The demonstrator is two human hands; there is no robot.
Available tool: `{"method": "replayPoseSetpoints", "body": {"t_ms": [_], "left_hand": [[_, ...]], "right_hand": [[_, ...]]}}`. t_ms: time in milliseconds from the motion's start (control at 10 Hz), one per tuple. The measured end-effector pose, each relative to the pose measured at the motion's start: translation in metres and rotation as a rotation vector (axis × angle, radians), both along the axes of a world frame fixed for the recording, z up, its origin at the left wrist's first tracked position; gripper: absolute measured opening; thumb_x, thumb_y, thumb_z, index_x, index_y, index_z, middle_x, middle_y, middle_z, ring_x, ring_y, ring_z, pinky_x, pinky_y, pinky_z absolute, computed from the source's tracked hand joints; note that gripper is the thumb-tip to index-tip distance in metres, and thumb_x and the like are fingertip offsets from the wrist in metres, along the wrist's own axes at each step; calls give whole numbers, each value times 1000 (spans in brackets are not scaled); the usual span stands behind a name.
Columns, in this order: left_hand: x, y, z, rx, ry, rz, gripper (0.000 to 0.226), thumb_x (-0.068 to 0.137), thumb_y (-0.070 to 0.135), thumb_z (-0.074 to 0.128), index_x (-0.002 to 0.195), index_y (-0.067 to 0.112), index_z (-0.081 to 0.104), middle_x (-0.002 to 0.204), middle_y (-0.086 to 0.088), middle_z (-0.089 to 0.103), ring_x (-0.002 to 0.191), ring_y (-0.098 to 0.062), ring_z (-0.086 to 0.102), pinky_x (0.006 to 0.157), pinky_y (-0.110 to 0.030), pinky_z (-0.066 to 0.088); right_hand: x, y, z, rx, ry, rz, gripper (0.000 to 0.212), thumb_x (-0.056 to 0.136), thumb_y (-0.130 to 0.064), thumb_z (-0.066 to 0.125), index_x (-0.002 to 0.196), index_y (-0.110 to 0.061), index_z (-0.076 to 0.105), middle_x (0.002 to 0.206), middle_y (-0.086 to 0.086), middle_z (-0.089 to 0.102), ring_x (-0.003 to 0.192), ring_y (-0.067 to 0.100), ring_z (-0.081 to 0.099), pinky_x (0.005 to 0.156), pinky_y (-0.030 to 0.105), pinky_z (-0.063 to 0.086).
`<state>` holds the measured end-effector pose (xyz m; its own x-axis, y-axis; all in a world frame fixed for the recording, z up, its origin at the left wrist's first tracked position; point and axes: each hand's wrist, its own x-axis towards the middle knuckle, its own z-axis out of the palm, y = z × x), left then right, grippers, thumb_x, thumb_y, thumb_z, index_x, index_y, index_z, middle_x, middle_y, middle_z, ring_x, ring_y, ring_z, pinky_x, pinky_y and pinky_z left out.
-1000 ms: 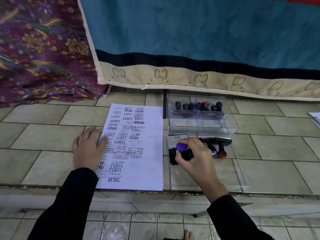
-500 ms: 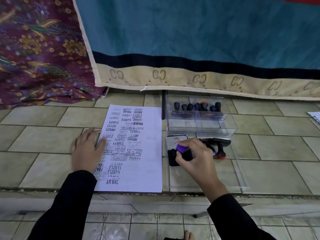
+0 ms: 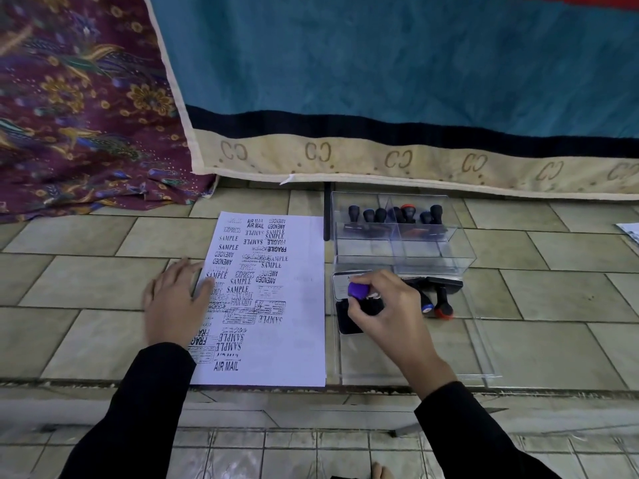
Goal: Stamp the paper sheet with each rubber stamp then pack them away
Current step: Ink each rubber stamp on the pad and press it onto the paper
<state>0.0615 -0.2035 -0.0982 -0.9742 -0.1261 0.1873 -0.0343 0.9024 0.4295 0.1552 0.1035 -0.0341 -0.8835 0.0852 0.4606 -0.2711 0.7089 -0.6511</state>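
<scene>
right grip [image 3: 390,316] pinching the purple-knob stamp [image 3: 358,290] over the black ink pad [image 3: 347,323], can't tell if it's touching | left grip [image 3: 173,305] flat, fingers straight, on the paper sheet [image 3: 287,340] left edge | clear box [image 3: 397,262] behind holds more stamps | two loose stamps [image 3: 442,299] lying just right of the pad

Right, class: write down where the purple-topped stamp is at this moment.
In the head view, the purple-topped stamp is right of the paper sheet, gripped by the right hand over the black ink pad.
</scene>
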Motion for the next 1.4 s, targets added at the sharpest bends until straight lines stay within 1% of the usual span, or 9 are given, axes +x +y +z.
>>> {"method": "replayPoseSetpoints", "body": {"t_ms": [100, 200, 300, 400, 600, 900, 1100, 1300, 1400], "left_hand": [[0, 0, -1, -1, 4, 5, 36, 94, 33, 57, 128, 20, 59, 147, -2, 46, 139, -21, 34, 115, -37, 13], [0, 1, 1, -1, 4, 3, 36, 94, 31, 58, 128, 20, 59, 147, -2, 46, 139, -21, 35, 115, -38, 14], [1, 1, 1, -7, 6, 4, 36, 93, 31, 59, 128, 21, 60, 147, -2, 46, 138, -22, 36, 114, -38, 15], [1, 1, 1, -10, 11, 3, 35, 93, 31, 59, 127, 21, 60, 147, -3, 47, 137, -22, 37, 114, -39, 16], [1, 1, 1, -4, 16, 5, 35, 93, 32, 59, 126, 21, 60, 146, -2, 47, 136, -23, 38, 114, -38, 15], [1, 1, 1, -9, -1, 6, 37, 94, 33, 58, 128, 20, 59, 148, -2, 45, 138, -22, 36, 115, -38, 14], [1, 1, 1, 7, 3, 8, 35, 93, 30, 59, 127, 20, 60, 147, -3, 46, 137, -22, 36, 115, -39, 14], [1, 1, 1, 12, 6, 11, 34, 93, 29, 60, 126, 19, 61, 146, -3, 46, 137, -23, 37, 115, -40, 15], [1, 2, 2, 13, 5, 7, 34, 92, 29, 60, 125, 19, 61, 146, -3, 47, 137, -23, 37, 115, -41, 15]], "right_hand": [[0, -31, 7, -94, 41, 64, 17, 75, -11, 73, 90, -12, 68, 84, -6, 63, 78, 3, 58, 73, 18, 49], [-3, -68, 0, -130, -34, 204, 19, 79, -15, 74, 97, -9, 67, 91, -1, 65, 81, 6, 60, 77, 21, 52], [-5, -84, -5, -99, -81, 266, 21, 82, -13, 72, 101, -7, 67, 94, 4, 65, 83, 10, 60, 79, 13, 46], [-7, -92, -10, -34, -111, 266, 25, 85, -16, 68, 107, -5, 65, 100, 6, 64, 90, 16, 60, 82, 21, 48], [-8, -96, -13, 18, -111, 262, 25, 87, -15, 65, 110, -4, 64, 102, 8, 63, 96, 19, 60, 85, 28, 49], [-17, -103, -10, 170, -82, 295, 13, 85, -10, 65, 95, -2, 66, 89, 10, 60, 84, 24, 59, 73, 32, 52], [-4, -105, -16, 185, -65, 320, 13, 81, -6, 67, 94, -3, 65, 87, 10, 60, 83, 26, 59, 68, 34, 53], [-17, -103, -11, 118, -103, 286, 13, 83, -10, 67, 92, -3, 64, 93, 9, 61, 86, 24, 60, 74, 34, 52], [-9, -103, -15, 146, -65, 302, 15, 81, -10, 70, 94, -5, 65, 90, 8, 61, 85, 22, 60, 71, 28, 50]]}}
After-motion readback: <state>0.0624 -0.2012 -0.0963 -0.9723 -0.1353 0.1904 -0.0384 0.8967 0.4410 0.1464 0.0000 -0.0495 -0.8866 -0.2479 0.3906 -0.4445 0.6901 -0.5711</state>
